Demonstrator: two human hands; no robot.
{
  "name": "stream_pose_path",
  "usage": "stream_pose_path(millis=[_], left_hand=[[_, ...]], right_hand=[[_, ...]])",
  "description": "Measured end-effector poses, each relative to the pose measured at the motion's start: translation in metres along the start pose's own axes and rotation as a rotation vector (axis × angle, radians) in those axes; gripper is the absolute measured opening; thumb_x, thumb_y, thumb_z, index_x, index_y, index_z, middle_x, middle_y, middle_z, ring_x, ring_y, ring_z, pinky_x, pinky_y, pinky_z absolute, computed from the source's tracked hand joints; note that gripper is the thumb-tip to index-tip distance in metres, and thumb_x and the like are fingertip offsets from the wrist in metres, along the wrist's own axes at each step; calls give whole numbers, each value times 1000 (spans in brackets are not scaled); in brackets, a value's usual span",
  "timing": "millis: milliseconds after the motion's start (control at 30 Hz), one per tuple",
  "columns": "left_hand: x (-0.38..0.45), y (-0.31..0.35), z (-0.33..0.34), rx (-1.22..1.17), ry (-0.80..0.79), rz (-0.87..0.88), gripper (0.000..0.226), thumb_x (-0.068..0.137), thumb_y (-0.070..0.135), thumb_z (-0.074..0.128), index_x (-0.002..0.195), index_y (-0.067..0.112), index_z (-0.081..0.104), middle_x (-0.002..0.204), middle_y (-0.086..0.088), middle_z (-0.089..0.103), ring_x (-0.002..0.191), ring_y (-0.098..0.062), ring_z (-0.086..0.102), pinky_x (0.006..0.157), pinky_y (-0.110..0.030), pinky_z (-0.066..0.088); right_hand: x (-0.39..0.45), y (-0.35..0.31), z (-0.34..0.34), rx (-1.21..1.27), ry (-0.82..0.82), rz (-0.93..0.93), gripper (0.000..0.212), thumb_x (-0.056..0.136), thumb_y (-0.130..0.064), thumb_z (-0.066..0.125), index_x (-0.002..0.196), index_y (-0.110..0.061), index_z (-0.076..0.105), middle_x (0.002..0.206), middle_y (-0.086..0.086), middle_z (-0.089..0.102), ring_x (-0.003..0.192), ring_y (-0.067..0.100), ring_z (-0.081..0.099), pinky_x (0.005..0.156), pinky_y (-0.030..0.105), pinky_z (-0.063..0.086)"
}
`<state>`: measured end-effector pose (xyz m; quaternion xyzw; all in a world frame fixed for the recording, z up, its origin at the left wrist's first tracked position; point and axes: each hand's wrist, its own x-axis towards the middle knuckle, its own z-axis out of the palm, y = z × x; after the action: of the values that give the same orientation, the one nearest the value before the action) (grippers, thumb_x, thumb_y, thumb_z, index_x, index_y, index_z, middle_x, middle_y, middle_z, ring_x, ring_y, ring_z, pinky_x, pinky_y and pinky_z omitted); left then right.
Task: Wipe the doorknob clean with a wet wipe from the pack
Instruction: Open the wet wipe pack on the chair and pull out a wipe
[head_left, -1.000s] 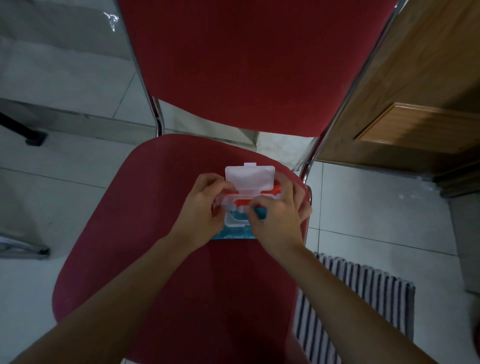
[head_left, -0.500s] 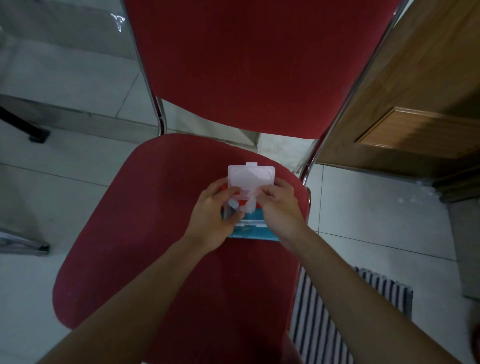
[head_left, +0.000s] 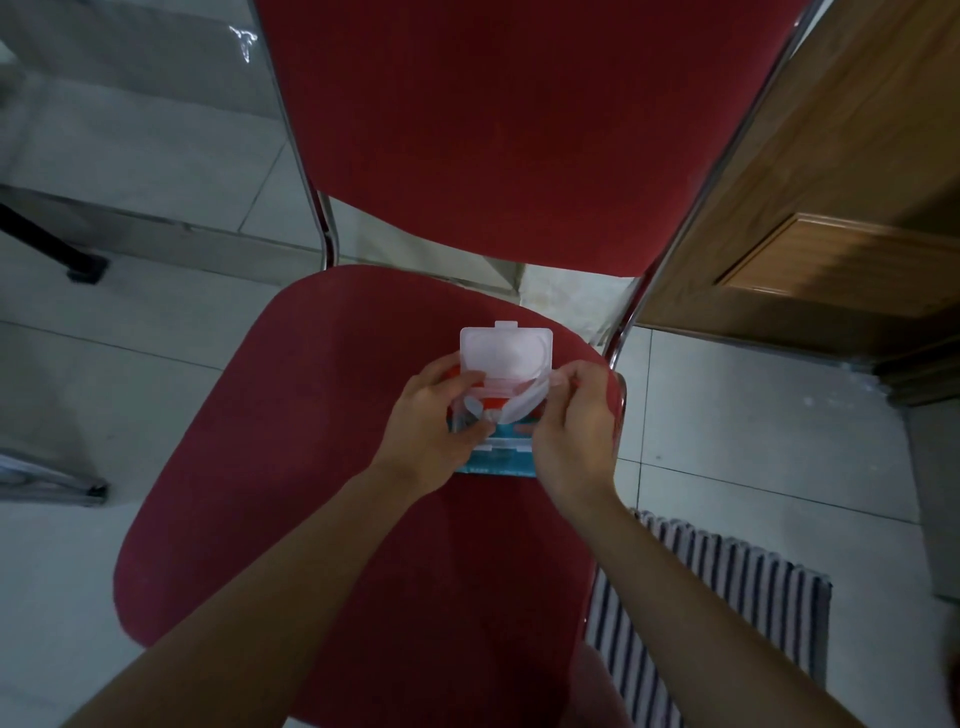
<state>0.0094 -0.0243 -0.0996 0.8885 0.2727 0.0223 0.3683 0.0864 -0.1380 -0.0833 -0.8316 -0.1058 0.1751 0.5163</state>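
— Which step is the person on?
— Drawing a wipe. The left hand (head_left: 434, 426) presses closed onto the pack (head_left: 496, 447), which lies on the far part of the chair seat (head_left: 291, 467) (lid (head_left: 506, 351) flipped open). The right hand (head_left: 569, 421) pinches the wet wipe (head_left: 522, 402), partly out.
— Next?
— Probably pulling it free; the doorknob isn't visible.

Red upholstered chair with chrome tube frame (head_left: 363, 467) fills centre; backrest above, seat below. Floor of pale glossy square tiles (head_left: 753, 415), thin grout lines. Brown wooden panelled door (head_left: 831, 208) at right. Striped dark-and-white floor mat (head_left: 727, 587) lower right, partly under seat. Black furniture leg (head_left: 52, 244) at left edge. Light dim, cool.
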Motion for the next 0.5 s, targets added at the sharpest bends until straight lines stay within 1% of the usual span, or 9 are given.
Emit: stream_pose_path(millis=[67, 100, 167, 200, 233, 300, 333, 433, 500], left_hand=[[0, 0, 0, 7, 5, 3, 53, 73, 19, 74, 123, 15, 57, 140, -4, 45, 123, -24, 45, 99, -29, 39], [0, 0, 0, 12, 10, 7, 53, 72, 18, 74, 122, 14, 57, 139, -5, 46, 123, -24, 45, 98, -28, 38], [0, 1, 0, 24, 23, 21, 53, 72, 17, 74, 122, 14, 58, 138, -6, 48, 121, -25, 47, 93, -22, 34], [1, 2, 0, 30, 30, 25, 53, 71, 16, 74, 122, 14, 58, 137, -6, 49, 120, -25, 47, 92, -21, 32], [1, 3, 0, 34, 33, 24, 53, 71, 16, 74, 122, 14, 58, 136, -5, 50, 120, -24, 47, 91, -19, 30], [1, 6, -2, 33, 32, 25, 51, 71, 14, 74, 120, 12, 59, 133, -5, 52, 118, -22, 49, 89, -15, 28], [1, 6, -3, 38, 23, 31, 49, 72, 14, 73, 119, 11, 59, 132, -5, 53, 117, -21, 50, 89, -15, 29], [4, 7, -4, 67, -44, 28, 49, 73, 17, 71, 120, 12, 57, 132, -6, 53, 119, -23, 49, 97, -24, 38], [4, 11, -9, 39, -66, 10, 47, 74, 19, 70, 119, 11, 58, 129, -6, 54, 118, -22, 49, 98, -27, 39]], right_hand=[[5, -4, 0, 65, 8, 40, 11, 98, -14, 35, 90, -17, 41, 77, -6, 54, 70, 11, 61, 61, 25, 59], [7, -7, 0, 110, 14, 43, 16, 98, -13, 35, 86, -21, 42, 79, -4, 56, 73, 12, 62, 65, 33, 60], [12, -13, -2, 189, 5, 37, 24, 98, -14, 33, 80, -27, 40, 87, 8, 62, 79, 19, 66, 68, 40, 60], [14, -17, -3, 228, -15, 41, 25, 98, -14, 33, 79, -28, 40, 93, 15, 63, 82, 23, 67, 67, 39, 60], [15, -20, -4, 272, -40, 53, 24, 99, -15, 32, 80, -27, 40, 97, 19, 63, 84, 25, 68, 66, 35, 61], [16, -27, -6, 367, -70, 88, 22, 99, -14, 32, 81, -23, 40, 102, 23, 61, 86, 28, 68, 60, 26, 59], [17, -29, -7, 412, -71, 97, 22, 99, -12, 31, 81, -21, 40, 103, 25, 60, 87, 30, 68, 59, 24, 58], [17, -37, -12, 519, -64, 106, 22, 99, -10, 30, 81, -18, 41, 101, 29, 60, 91, 36, 66, 58, 24, 58], [17, -43, -16, 553, -75, 117, 22, 99, -9, 30, 81, -17, 40, 98, 27, 61, 90, 36, 66, 58, 24, 58]])
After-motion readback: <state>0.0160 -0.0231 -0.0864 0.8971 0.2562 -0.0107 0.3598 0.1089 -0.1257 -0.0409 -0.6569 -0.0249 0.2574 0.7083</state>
